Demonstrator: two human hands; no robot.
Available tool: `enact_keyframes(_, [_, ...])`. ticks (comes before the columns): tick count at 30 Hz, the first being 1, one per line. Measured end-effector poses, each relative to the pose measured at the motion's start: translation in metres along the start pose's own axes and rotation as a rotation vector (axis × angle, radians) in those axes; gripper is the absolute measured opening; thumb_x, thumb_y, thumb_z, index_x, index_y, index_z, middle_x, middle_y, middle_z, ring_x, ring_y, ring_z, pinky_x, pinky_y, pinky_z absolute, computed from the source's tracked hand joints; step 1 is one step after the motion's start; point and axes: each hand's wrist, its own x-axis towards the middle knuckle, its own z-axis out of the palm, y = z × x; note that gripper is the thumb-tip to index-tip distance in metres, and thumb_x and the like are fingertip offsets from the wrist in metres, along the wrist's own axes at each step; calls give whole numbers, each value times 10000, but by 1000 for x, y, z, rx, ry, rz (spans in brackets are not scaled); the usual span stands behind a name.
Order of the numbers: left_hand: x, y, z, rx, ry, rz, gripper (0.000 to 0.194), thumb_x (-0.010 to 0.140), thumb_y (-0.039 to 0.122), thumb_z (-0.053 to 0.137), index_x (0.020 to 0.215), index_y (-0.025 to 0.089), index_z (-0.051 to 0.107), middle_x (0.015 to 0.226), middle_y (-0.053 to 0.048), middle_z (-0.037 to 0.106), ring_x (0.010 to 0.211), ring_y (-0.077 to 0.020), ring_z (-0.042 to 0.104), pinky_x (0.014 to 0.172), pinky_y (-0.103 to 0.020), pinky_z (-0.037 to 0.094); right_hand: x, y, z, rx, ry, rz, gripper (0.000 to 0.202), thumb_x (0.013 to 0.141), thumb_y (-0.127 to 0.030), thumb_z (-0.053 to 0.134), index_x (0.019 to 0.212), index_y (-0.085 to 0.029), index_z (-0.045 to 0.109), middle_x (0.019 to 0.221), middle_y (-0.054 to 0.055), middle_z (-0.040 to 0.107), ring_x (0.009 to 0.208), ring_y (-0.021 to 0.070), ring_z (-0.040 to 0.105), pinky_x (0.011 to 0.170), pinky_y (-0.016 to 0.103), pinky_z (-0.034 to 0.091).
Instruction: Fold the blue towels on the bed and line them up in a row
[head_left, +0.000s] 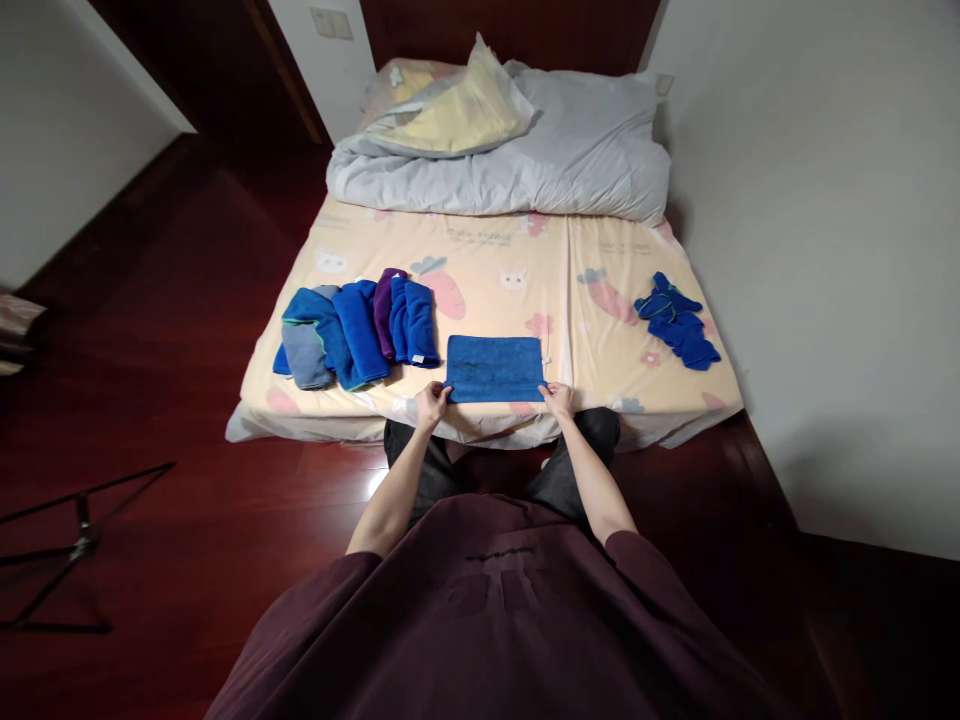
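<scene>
A blue towel lies flat as a rectangle near the front edge of the bed, with dark marks on its surface. My left hand pinches its near left corner. At the near right corner, my right hand is closed on the same towel. Left of it sits a pile of folded towels in blue, grey and purple, some with green edging. Over on the right are crumpled blue cloths, apart from both hands.
The bed has a carrot-and-rabbit print cover. A grey quilt and a yellow pillow lie at its head. A black tripod-like stand is on the floor at left; a wall runs along the right.
</scene>
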Motion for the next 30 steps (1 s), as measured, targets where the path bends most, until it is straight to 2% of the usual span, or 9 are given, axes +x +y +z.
enact_keyframes(5, [1, -1, 2, 44, -6, 38, 210, 854, 398, 713, 934, 210, 664, 921, -118, 793, 939, -300, 775, 941, -408, 586, 1, -3, 0, -3, 1, 22, 152, 837, -365, 766, 800, -217, 771, 929, 112, 829, 917, 270, 799, 860, 346, 602])
enact_keyframes(7, [1, -3, 1, 53, -9, 93, 247, 872, 362, 694, 1056, 199, 667, 930, -115, 785, 926, -296, 769, 937, -430, 594, 0, -4, -1, 11, 4, 12, 139, 836, -345, 762, 823, -207, 771, 924, 117, 826, 901, 272, 797, 868, 355, 609])
enact_keyframes(9, [-2, -5, 0, 67, 0, 195, 331, 900, 304, 645, 1208, 181, 644, 1034, -140, 772, 979, -292, 758, 957, -454, 598, -4, -5, -1, 22, 27, -26, 128, 857, -298, 726, 906, -192, 778, 951, 122, 823, 899, 268, 793, 885, 362, 615])
enact_keyframes(13, [-9, -10, -6, 172, -11, 507, 407, 965, 279, 562, 1355, 180, 621, 1370, -194, 667, 1303, -313, 643, 1140, -505, 523, -15, -6, -4, -11, 99, -271, 305, 919, -200, 597, 1172, -170, 764, 1191, 140, 784, 1111, 257, 748, 1047, 385, 575])
enact_keyframes(17, [-13, -10, -5, 257, -170, 712, 463, 1011, 339, 522, 1434, 170, 605, 1517, -181, 599, 1458, -315, 534, 1244, -518, 442, -24, -10, -6, -65, -22, -583, 389, 990, -206, 528, 1320, -173, 731, 1415, 119, 700, 1341, 235, 638, 1212, 396, 465])
enact_keyframes(20, [-13, -6, 3, 315, -279, 740, 538, 995, 349, 520, 1491, 146, 567, 1590, -180, 542, 1543, -330, 441, 1279, -559, 389, -26, -12, -4, -168, -162, -672, 414, 998, -226, 567, 1385, -187, 706, 1513, 106, 638, 1443, 248, 565, 1265, 450, 405])
enact_keyframes(24, [-13, 0, 11, 408, -345, 691, 677, 925, 275, 534, 1566, 67, 479, 1659, -216, 442, 1603, -356, 327, 1310, -563, 319, -24, -10, -3, -300, -271, -634, 488, 964, -199, 629, 1450, -164, 662, 1570, 133, 578, 1500, 278, 513, 1275, 495, 379])
enact_keyframes(27, [-12, 5, 14, 464, -346, 639, 738, 855, 173, 527, 1576, 33, 459, 1657, -236, 434, 1594, -359, 346, 1312, -529, 308, -20, -9, -2, -331, -294, -608, 517, 965, -163, 610, 1481, -171, 634, 1596, 124, 550, 1511, 257, 501, 1270, 467, 384])
enact_keyframes(30, [-13, 12, 18, 482, -317, 591, 736, 831, 116, 527, 1566, 82, 497, 1616, -226, 498, 1550, -360, 425, 1288, -532, 335, -15, -13, 2, -361, -298, -566, 558, 920, -82, 608, 1469, -178, 644, 1579, 120, 571, 1487, 249, 527, 1259, 450, 390])
